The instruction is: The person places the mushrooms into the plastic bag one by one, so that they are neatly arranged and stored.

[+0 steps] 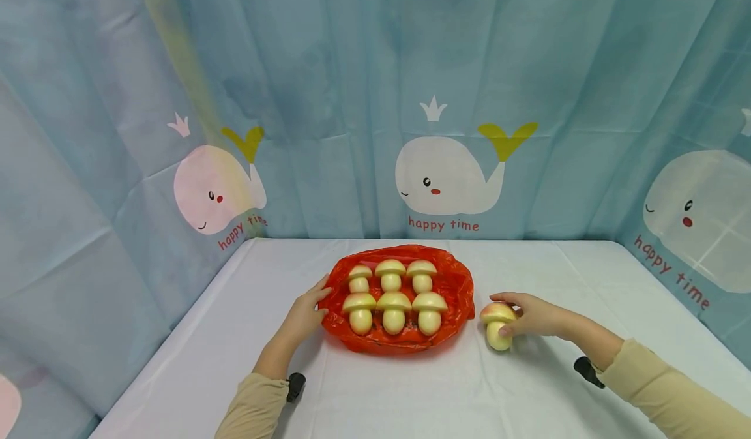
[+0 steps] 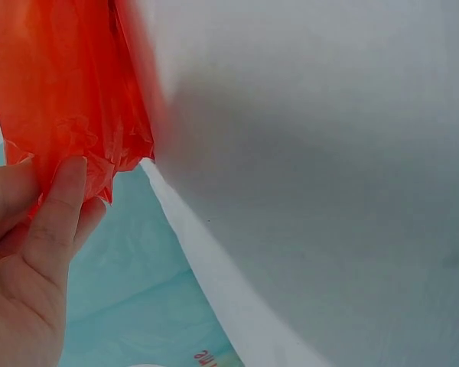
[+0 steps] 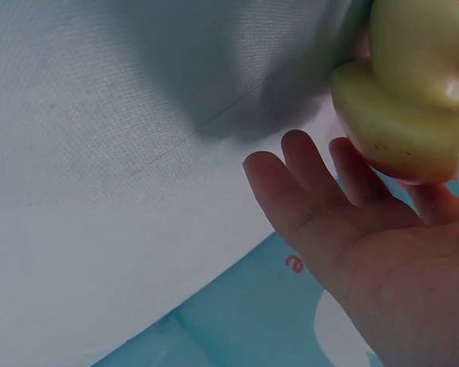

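My right hand (image 1: pixel 530 315) holds a yellow-green mushroom-shaped piece (image 1: pixel 497 315) with a reddish blush on its cap, just right of a red plastic bag (image 1: pixel 463 289). The thumb lies on its stem and a finger reaches over the cap. In the right wrist view the same mushroom-shaped piece (image 3: pixel 409 126) appears at the upper right, partly cut off. My left hand (image 1: pixel 305 312) grips the left edge of the bag; the left wrist view shows its fingers (image 2: pixel 57 214) against the red plastic. Several similar mushroom-shaped pieces (image 1: pixel 393 312) stand inside the opened bag in two rows.
A white cloth (image 1: pixel 411 393) covers the table. Behind it and at both sides hangs a blue curtain (image 1: pixel 352 165) printed with whales. Each wrist carries a small black device, one at the left wrist (image 1: pixel 296 387) and one at the right wrist (image 1: pixel 589 372).
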Demonstrator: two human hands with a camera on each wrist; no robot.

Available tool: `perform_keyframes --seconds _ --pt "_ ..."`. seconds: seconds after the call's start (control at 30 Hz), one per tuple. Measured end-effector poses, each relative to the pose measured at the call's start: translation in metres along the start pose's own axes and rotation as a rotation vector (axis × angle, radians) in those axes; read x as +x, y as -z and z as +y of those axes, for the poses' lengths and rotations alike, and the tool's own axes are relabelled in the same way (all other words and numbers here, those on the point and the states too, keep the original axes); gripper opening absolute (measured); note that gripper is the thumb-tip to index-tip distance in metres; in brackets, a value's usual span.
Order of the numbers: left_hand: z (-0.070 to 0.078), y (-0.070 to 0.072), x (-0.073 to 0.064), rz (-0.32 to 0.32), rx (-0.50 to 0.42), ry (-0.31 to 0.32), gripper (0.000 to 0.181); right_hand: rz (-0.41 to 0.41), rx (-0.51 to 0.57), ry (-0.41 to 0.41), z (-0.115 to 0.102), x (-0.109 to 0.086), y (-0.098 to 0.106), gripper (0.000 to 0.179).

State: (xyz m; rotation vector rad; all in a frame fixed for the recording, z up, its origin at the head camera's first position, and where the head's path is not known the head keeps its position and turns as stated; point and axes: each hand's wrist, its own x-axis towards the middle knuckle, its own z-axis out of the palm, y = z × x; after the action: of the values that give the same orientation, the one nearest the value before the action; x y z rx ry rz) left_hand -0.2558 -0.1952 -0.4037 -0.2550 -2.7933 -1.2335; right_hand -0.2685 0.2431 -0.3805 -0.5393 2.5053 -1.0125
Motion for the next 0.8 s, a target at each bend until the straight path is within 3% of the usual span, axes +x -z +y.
perform_keyframes --seconds 0.8 --pt "-0.0012 -0.0002 0.0008 -0.004 0.0 0.01 0.049 0.035 -0.021 0.01 -0.0003 0.0048 -0.001 0.06"
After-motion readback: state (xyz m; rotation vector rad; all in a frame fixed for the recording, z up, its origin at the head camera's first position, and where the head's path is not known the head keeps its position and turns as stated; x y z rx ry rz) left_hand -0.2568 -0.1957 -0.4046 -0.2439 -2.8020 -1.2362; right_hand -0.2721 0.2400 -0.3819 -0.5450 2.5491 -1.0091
